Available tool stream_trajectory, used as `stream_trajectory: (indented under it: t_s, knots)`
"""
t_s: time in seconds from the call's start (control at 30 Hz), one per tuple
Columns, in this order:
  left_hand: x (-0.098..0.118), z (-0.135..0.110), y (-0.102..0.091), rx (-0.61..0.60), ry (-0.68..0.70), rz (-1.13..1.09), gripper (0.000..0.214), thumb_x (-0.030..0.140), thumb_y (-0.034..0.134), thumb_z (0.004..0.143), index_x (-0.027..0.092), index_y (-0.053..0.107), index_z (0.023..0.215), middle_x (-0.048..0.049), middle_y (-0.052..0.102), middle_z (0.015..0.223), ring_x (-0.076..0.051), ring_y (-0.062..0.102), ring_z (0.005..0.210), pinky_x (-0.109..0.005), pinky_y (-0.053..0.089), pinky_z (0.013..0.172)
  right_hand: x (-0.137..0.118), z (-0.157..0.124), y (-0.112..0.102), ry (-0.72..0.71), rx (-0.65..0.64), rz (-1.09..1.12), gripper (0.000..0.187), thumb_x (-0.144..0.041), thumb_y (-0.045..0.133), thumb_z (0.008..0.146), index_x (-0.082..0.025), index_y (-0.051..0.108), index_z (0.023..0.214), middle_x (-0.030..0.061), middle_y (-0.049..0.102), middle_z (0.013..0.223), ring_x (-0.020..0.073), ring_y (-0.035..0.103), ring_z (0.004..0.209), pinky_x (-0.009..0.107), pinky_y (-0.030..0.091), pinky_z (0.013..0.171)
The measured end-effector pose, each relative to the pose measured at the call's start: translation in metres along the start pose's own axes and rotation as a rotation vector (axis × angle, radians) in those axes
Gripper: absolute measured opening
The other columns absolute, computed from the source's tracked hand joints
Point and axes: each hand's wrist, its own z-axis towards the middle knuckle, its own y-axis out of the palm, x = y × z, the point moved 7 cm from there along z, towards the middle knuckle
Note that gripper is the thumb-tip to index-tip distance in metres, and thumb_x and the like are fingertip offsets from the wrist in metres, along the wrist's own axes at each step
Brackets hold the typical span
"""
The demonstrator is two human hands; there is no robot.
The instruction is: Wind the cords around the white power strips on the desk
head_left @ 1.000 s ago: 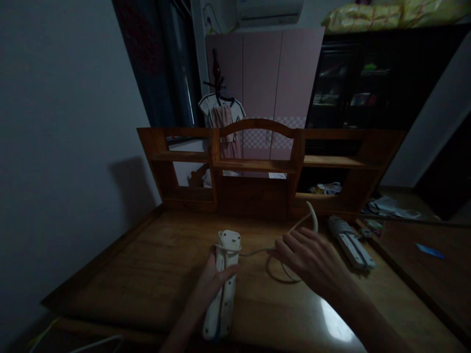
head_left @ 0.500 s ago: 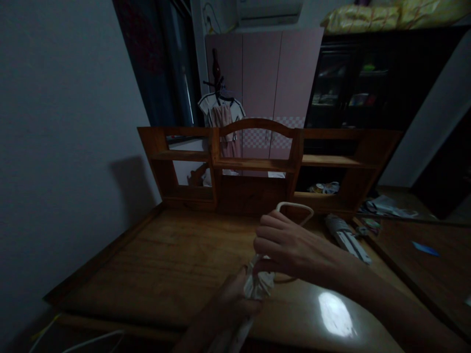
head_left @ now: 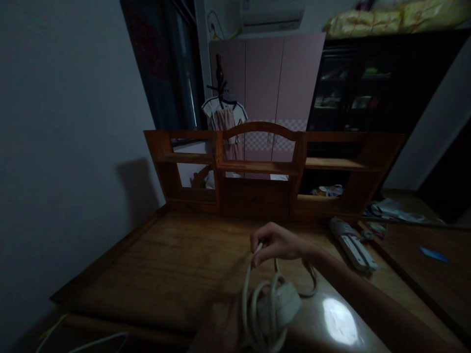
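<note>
My left hand (head_left: 221, 328) is low at the bottom edge, closed round a white power strip (head_left: 285, 306) that has its white cord (head_left: 253, 289) looped over it. My right hand (head_left: 277, 242) is above the desk, fingers pinched on a stretch of that cord, which runs down from it to the strip. The room is dim and the left fingers are mostly hidden behind the cord loops.
A wooden desk (head_left: 165, 264) with a raised shelf unit (head_left: 257, 166) at the back. A second white power strip (head_left: 351, 238) lies at the right. Papers (head_left: 392, 208) and a blue scrap (head_left: 434, 254) sit further right. A grey wall is on the left, a pink wardrobe behind.
The power strip went from lying flat on the desk to being lifted near me. My right hand has carried the cord around it, adding loops.
</note>
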Motion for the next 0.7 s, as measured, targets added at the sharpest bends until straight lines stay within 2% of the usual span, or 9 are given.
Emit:
stream_trajectory:
  t_s: [0.1, 0.17, 0.37, 0.47, 0.57, 0.63, 0.7]
  knots:
    - [0.001, -0.018, -0.024, 0.322, -0.003, 0.071, 0.047, 0.037, 0.072, 0.065, 0.03, 0.066, 0.111, -0.011, 0.069, 0.108, -0.036, 0.061, 0.103, -0.043, 0.046, 0.092, 0.001, 0.0, -0.007, -0.014, 0.088, 0.034, 0.033, -0.043, 0.075, 0.07, -0.012, 0.065, 0.07, -0.0013, 0.059, 0.064, 0.0085, 0.05, 0.059, 0.019, 0.036, 0.053]
    - [0.007, -0.028, -0.028, 0.464, -0.011, 0.091, 0.05, 0.037, 0.074, 0.064, 0.03, 0.064, 0.112, -0.0112, 0.068, 0.111, -0.037, 0.06, 0.106, -0.043, 0.044, 0.095, 0.003, 0.001, -0.007, -0.02, 0.097, 0.045, 0.033, -0.044, 0.072, 0.074, -0.011, 0.066, 0.073, -0.0003, 0.06, 0.065, 0.0088, 0.05, 0.06, 0.019, 0.036, 0.053]
    - [0.022, -0.019, -0.026, 0.554, 0.004, -0.041, 0.069, 0.042, 0.074, 0.065, 0.031, 0.044, 0.126, -0.0101, 0.061, 0.12, -0.034, 0.057, 0.111, -0.043, 0.047, 0.094, 0.021, 0.013, 0.01, -0.048, 0.1, 0.138, 0.039, -0.049, 0.067, 0.077, -0.011, 0.063, 0.072, -0.0013, 0.054, 0.065, 0.0087, 0.045, 0.06, 0.019, 0.034, 0.053]
    - [0.019, -0.016, -0.034, 0.649, -0.065, -0.079, 0.084, 0.041, 0.079, 0.059, 0.031, 0.035, 0.129, -0.0116, 0.059, 0.12, -0.035, 0.056, 0.113, -0.045, 0.048, 0.093, 0.027, 0.02, 0.021, -0.041, 0.1, 0.17, 0.041, -0.052, 0.065, 0.078, -0.012, 0.06, 0.07, -0.0025, 0.049, 0.064, 0.0092, 0.042, 0.059, 0.02, 0.032, 0.054]
    - [0.014, -0.019, -0.043, 0.717, -0.149, -0.081, 0.086, 0.042, 0.077, 0.063, 0.029, 0.026, 0.131, -0.012, 0.056, 0.125, -0.034, 0.052, 0.118, -0.043, 0.048, 0.094, 0.026, 0.023, 0.023, -0.042, 0.16, 0.123, 0.044, -0.056, 0.059, 0.081, -0.013, 0.059, 0.071, -0.0031, 0.045, 0.064, 0.0094, 0.039, 0.059, 0.021, 0.031, 0.053]
    - [0.01, -0.02, -0.052, 0.771, -0.158, -0.093, 0.085, 0.039, 0.077, 0.063, 0.028, 0.026, 0.129, -0.011, 0.055, 0.126, -0.032, 0.051, 0.12, -0.041, 0.048, 0.095, 0.023, 0.022, 0.022, -0.039, 0.21, 0.052, 0.045, -0.057, 0.054, 0.084, -0.013, 0.06, 0.071, -0.0034, 0.043, 0.063, 0.009, 0.037, 0.058, 0.02, 0.029, 0.052]
    - [0.004, -0.019, -0.063, 0.835, -0.138, -0.133, 0.079, 0.037, 0.078, 0.06, 0.027, 0.034, 0.125, -0.0084, 0.059, 0.121, -0.032, 0.053, 0.117, -0.04, 0.049, 0.093, 0.021, 0.02, 0.022, -0.013, 0.239, -0.022, 0.047, -0.056, 0.047, 0.089, -0.013, 0.061, 0.074, -0.0039, 0.041, 0.062, 0.0085, 0.037, 0.056, 0.02, 0.028, 0.05]
